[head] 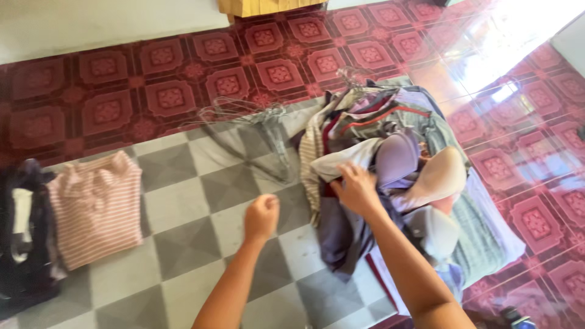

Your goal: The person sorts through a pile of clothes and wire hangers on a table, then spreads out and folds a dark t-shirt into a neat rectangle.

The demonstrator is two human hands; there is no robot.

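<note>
Right hand [356, 189] grip clamped on the clothes pile [390, 164] — left hand [261, 216] fisted, empty, just beside it.

Both forearms run off the near edge; the right hand [356, 190] rests on the clothes pile [390, 176], its fingertips blurred. A dark garment heap [24, 244] is cropped at left, a wooden object [268, 6] at the far edge, wire hangers [256, 119] smeared
</note>
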